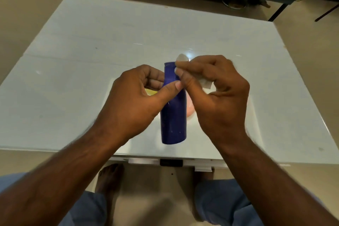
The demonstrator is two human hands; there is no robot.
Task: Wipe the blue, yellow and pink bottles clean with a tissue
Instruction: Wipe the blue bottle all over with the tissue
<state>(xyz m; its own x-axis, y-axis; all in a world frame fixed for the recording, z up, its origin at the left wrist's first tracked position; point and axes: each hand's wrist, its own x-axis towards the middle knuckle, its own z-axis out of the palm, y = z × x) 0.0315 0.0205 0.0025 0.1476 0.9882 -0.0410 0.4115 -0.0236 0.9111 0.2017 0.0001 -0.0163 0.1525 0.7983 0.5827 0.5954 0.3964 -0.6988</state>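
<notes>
Two bare hands meet over a glossy white table (91, 42), working on a dark blue plastic bottle (173, 115) held above its near edge. The left hand (135, 97) grips the bottle's upper part, thumb across the front and curled fingers behind, so most of the body hangs below the grip. The right hand (214, 93) pinches a crumpled white tissue (205, 82) against the bottle's top right edge, just above the left thumb. A yellow bottle (151, 92) shows only as a sliver behind the left hand, and a pink bottle (189, 108) peeks out between the blue one and the right hand
</notes>
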